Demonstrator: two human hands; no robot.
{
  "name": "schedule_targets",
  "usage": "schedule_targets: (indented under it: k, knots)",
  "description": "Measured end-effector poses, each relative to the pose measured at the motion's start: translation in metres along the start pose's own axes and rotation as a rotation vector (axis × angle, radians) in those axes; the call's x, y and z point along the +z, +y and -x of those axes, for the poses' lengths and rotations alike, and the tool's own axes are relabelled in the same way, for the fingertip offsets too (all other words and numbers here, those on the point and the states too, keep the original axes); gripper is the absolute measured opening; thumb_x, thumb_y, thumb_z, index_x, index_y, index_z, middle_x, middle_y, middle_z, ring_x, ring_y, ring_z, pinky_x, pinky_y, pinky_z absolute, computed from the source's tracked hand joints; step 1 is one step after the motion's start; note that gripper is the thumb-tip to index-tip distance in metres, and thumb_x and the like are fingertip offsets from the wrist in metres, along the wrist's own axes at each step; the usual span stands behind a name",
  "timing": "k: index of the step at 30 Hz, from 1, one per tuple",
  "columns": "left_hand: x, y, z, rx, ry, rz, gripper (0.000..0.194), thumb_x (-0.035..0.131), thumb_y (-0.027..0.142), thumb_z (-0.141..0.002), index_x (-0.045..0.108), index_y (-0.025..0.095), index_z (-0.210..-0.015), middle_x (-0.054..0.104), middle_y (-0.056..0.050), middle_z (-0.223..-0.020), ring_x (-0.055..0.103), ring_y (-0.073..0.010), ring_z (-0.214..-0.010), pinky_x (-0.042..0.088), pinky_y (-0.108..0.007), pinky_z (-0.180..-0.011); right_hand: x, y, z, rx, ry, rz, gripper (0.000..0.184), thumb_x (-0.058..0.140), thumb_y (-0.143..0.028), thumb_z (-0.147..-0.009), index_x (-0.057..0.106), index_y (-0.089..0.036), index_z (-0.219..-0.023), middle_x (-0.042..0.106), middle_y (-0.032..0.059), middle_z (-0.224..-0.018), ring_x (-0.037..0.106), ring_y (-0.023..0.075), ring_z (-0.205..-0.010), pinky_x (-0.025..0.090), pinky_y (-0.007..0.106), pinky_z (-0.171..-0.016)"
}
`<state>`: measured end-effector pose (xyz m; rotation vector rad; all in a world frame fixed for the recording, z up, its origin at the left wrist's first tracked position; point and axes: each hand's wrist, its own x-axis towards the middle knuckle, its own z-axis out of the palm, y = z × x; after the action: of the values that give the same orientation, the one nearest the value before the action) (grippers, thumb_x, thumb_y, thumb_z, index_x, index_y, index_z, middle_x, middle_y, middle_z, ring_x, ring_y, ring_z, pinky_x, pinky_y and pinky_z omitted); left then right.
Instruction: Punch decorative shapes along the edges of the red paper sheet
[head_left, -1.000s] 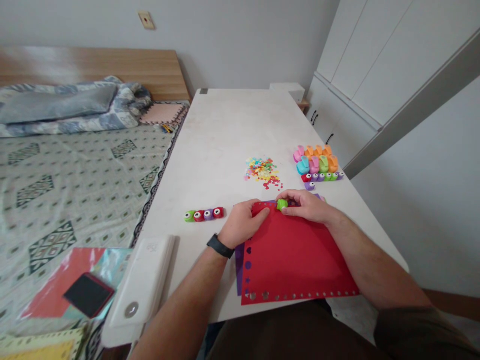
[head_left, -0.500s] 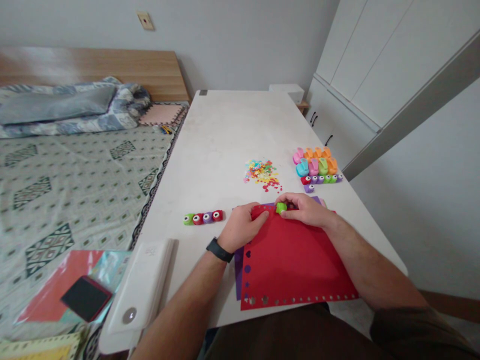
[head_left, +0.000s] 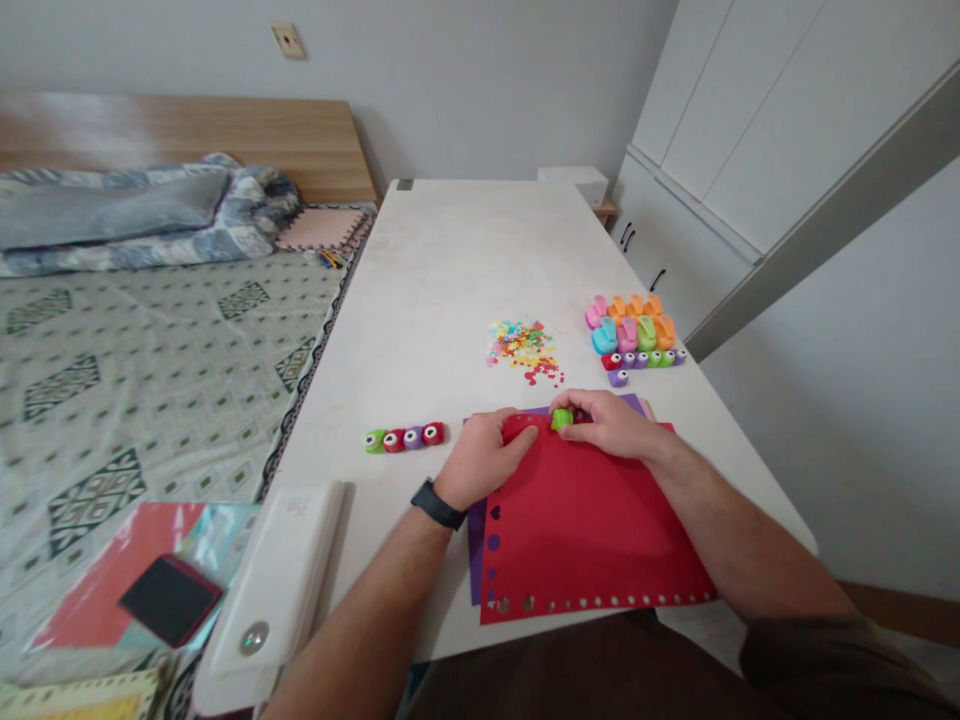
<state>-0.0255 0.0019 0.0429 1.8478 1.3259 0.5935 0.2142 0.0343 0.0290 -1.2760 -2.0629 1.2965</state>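
- Red card sheet (head_left: 592, 540) lies over a purple sheet (head_left: 477, 560), close to the near edge of the surface (head_left: 450, 280). If your left hand (head_left: 480, 458) eases off, the card could creep, and the next hole could fall out of line with those along its near and left edges.
- Your right hand (head_left: 611, 420) has its fingers (head_left: 581, 405) clamped on a small green craft punch (head_left: 562, 420) at the card's far edge. You cannot tell from this view whether the card sits inside the punch's slot; pulling while it is caught could tear it.
- Your left fingers (head_left: 517, 430) lie together, flat on the card.
- Coloured paper confetti (head_left: 521, 345) sits just beyond the card, and a careless sweep of your hand could scatter it.
- A row of small punches (head_left: 405, 437) lies near your left hand; knocking it could send them rolling toward the surface's left edge and the bed (head_left: 150, 400).
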Motion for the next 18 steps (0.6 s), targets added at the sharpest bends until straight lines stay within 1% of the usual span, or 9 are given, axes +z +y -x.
schedule_targets:
  k: [9, 18]
  knots:
    - [0.0002, -0.0002, -0.0002, 0.006, 0.000, -0.009, 0.028, 0.053, 0.039, -0.095, 0.063, 0.018, -0.080, 0.067, -0.001, -0.071, 0.057, -0.0154, -0.066, 0.036, -0.027, -0.061, 0.0006, -0.0014, 0.0004, 0.006, -0.005, 0.019, 0.024, 0.070, -0.025, -0.082, 0.067, -0.019, -0.106, 0.068, 0.0016, -0.092, 0.059, 0.0173, -0.082, 0.045, 0.031, -0.079]
    - [0.0013, -0.0018, -0.0004, 0.018, -0.010, -0.016, 0.030, 0.052, 0.040, -0.095, 0.067, 0.018, -0.081, 0.068, -0.002, -0.073, 0.057, -0.0160, -0.066, 0.037, -0.027, -0.062, -0.0034, -0.0008, 0.0014, -0.011, -0.041, 0.036, 0.025, 0.070, -0.025, -0.083, 0.067, -0.020, -0.107, 0.068, 0.0018, -0.093, 0.059, 0.0174, -0.083, 0.045, 0.030, -0.079]
